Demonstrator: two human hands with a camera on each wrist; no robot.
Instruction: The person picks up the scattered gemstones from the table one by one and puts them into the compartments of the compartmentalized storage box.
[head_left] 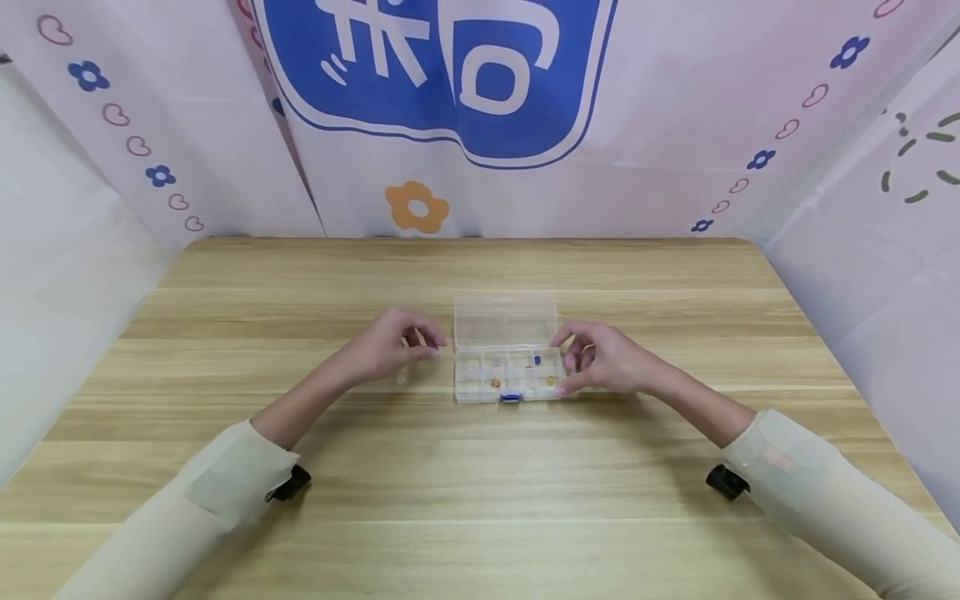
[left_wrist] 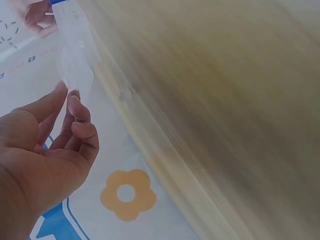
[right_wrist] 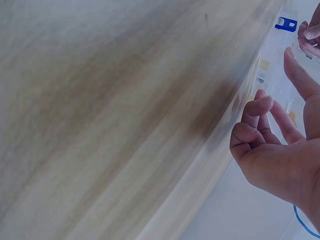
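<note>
A clear plastic compartment box (head_left: 470, 398) stands on the table with its transparent lid (head_left: 505, 320) laid back and its blue latch (head_left: 511, 397) facing the person. Inside lie several small gems, among them a blue gem (head_left: 537, 360), an orange gem (head_left: 496, 383) and a yellow gem (head_left: 551, 380). My right hand (head_left: 606, 358) grips the box's right end, thumb at the front and index finger at the back. Just left of the box is my left hand (head_left: 393, 343), its fingers loosely bent and nothing visible between thumb and index (left_wrist: 55, 135). A clear gem (head_left: 401, 378) lies below it.
The wooden table (head_left: 480, 500) extends around the box on all sides. Behind it hangs a white printed cloth (head_left: 600, 196) along the back edge. Black wrist cameras (head_left: 288, 482) sit under both sleeves.
</note>
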